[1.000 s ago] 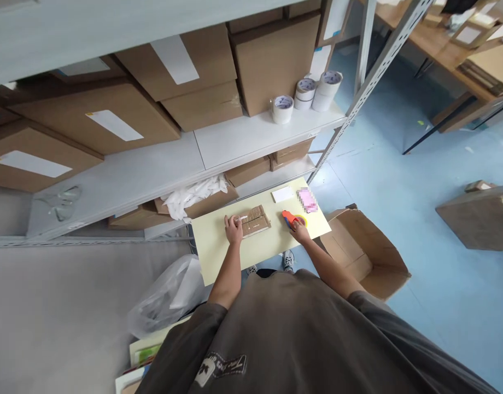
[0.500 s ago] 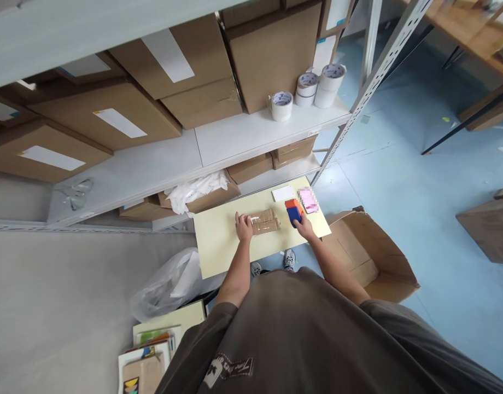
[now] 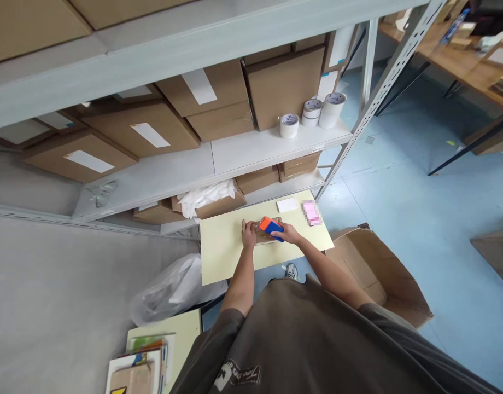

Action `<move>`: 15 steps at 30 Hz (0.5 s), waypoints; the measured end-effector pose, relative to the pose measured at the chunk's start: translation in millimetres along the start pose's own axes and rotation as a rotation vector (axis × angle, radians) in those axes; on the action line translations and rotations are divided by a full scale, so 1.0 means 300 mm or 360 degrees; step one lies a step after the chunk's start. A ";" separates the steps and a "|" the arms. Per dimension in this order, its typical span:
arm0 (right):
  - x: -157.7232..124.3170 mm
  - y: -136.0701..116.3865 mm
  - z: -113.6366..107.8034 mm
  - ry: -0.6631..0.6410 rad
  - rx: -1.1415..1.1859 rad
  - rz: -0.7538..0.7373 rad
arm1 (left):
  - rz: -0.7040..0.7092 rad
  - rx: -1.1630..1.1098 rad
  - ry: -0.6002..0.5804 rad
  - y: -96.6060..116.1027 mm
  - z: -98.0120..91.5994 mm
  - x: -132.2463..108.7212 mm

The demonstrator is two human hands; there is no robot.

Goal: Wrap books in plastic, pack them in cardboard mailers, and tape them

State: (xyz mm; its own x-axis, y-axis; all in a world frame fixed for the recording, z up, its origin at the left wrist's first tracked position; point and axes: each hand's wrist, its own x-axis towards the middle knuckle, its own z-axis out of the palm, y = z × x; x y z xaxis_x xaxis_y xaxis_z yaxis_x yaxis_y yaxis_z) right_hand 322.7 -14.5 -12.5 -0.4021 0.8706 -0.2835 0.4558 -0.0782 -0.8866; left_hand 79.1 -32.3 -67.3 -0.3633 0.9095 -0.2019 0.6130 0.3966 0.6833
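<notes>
Head view, your left hand (image 3: 249, 234) lying flat on the left end of a small cardboard parcel (image 3: 262, 238) on the pale yellow table (image 3: 222, 254), your right hand (image 3: 291, 234) gripping an orange-and-blue tape dispenser (image 3: 270, 226) over the parcel's top.

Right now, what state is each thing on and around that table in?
Left hand, resting on the parcel's left end.
Right hand, gripping the tape dispenser.
Tape dispenser, on top of the parcel.
Parcel, flat on the table, under both hands.
White card, lying flat, untouched.
Floor box, flaps open.
Tape rolls, stacked on the shelf.
</notes>
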 end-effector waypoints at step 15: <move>0.015 0.037 -0.009 -0.0165 0.0054 -0.0051 | -0.0119 -0.1023 -0.0465 0.112 -0.137 -0.019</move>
State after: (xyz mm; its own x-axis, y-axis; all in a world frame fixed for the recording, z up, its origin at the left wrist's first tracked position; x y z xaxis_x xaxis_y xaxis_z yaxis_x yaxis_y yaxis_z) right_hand 328.1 -10.1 -22.7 -0.4971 0.8180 -0.2895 0.4150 -0.0689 -0.9072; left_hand 72.9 -29.4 -14.2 -0.1300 0.9146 -0.3829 0.0257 0.3892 0.9208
